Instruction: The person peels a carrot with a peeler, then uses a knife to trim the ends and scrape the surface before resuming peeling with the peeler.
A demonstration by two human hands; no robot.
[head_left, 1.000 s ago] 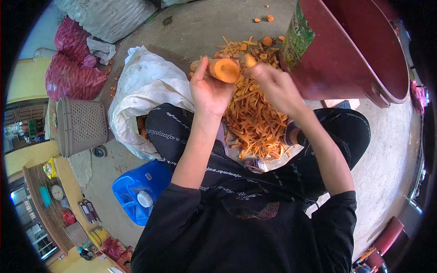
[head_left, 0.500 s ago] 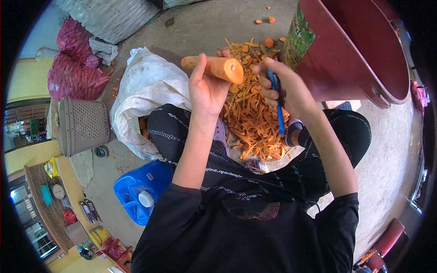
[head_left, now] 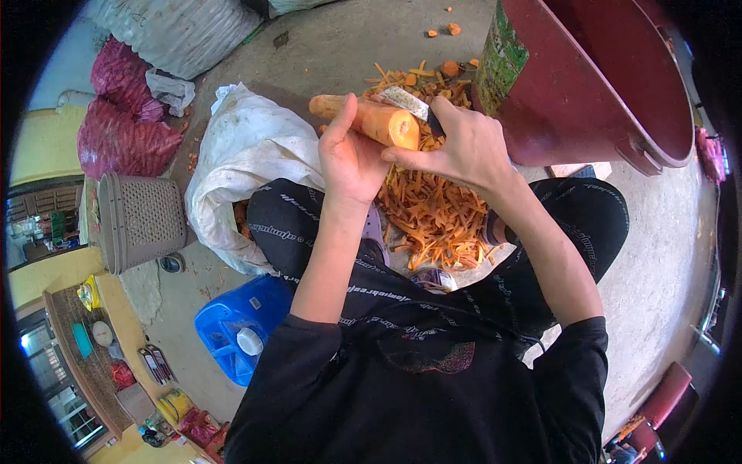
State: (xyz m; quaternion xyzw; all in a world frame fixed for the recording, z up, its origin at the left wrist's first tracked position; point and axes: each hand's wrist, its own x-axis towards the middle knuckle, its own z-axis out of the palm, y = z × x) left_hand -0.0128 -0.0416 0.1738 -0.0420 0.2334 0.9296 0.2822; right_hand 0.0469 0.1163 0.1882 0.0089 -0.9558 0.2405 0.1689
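My left hand (head_left: 354, 158) holds a large peeled carrot (head_left: 371, 122) lying across its fingers, thumb raised in front and cut end facing right. My right hand (head_left: 471, 147) is closed on the dark handle of a knife (head_left: 403, 100). Its pale, smeared blade lies along the far side of the carrot near the cut end, and my right thumb reaches to that end. Below both hands, a heap of orange carrot peelings (head_left: 433, 220) covers the floor between my legs. Part of the left fingers is hidden behind the carrot.
A tall dark-red bin (head_left: 572, 93) stands at the right. On the left are a white sack (head_left: 247, 147), a blue jerrycan (head_left: 232, 321), a grey woven basket (head_left: 147, 220) and red mesh sacks (head_left: 127, 139). A few carrot ends (head_left: 454, 29) lie beyond the heap.
My right hand has come left and turned, bringing the knife from hanging away from the carrot to its far side. The left hand and carrot stay nearly in place.
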